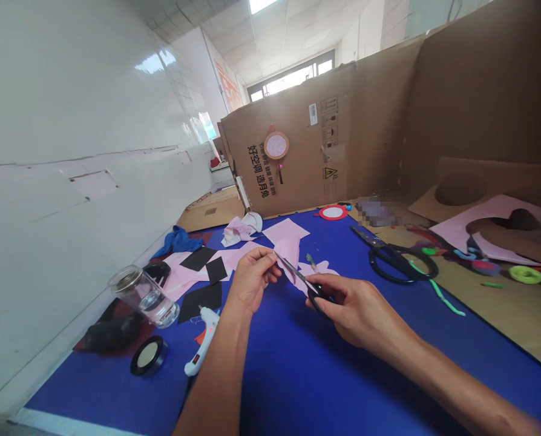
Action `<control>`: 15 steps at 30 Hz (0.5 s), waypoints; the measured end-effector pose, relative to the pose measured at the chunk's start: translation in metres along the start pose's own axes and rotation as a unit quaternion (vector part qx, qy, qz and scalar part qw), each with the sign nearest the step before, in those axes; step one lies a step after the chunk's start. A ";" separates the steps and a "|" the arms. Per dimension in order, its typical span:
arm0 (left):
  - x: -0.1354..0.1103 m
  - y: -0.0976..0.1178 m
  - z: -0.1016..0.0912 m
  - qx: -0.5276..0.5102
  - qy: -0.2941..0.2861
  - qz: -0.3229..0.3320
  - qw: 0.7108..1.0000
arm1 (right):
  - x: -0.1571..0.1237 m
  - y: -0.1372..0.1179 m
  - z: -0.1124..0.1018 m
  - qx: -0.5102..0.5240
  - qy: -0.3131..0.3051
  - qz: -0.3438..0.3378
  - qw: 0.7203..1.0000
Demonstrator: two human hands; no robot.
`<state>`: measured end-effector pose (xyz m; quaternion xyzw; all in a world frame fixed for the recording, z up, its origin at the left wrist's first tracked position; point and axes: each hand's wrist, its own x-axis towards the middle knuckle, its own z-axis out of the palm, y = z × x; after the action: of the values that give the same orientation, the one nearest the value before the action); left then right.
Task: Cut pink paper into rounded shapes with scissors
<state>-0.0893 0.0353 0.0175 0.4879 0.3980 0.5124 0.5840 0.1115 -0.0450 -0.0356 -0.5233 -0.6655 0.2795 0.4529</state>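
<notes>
My left hand [253,274] is closed in a pinch at the edge of a thin pink sheet [287,251]. My right hand [359,306] grips black-handled scissors [300,277] by their loops. The blades point left across the pink sheet, with their tips close to my left fingertips. More pink pieces [285,229] lie behind my hands, and black squares [201,303] rest left of my left hand. A white hot glue gun [202,341] lies beside my left forearm. Whether the blades are fully closed is hard to make out.
A glass jar [150,300] and a black tape roll [149,356] stand at left. Large black scissors [400,263] lie on the right. Behind the blue table mat [293,387] rises a cardboard wall [365,139] with a round ornament [276,146]. A red-rimmed disc [333,212] lies near its base.
</notes>
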 end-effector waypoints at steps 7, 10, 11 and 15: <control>-0.002 0.000 0.003 -0.010 -0.010 -0.015 1.000 | 0.000 -0.002 -0.001 0.004 -0.006 0.001 1.000; -0.002 0.000 0.004 -0.010 -0.011 -0.017 1.000 | 0.000 -0.001 0.000 0.005 0.004 -0.002 1.000; -0.002 0.000 0.004 -0.009 -0.011 -0.017 1.000 | 0.000 0.000 0.000 0.005 0.006 -0.003 1.000; -0.001 0.000 0.003 0.000 -0.009 -0.019 1.000 | 0.000 -0.001 -0.002 0.002 -0.004 -0.007 1.000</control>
<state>-0.0864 0.0334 0.0180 0.4849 0.4020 0.4964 0.5974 0.1125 -0.0460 -0.0339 -0.5162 -0.6709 0.2796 0.4531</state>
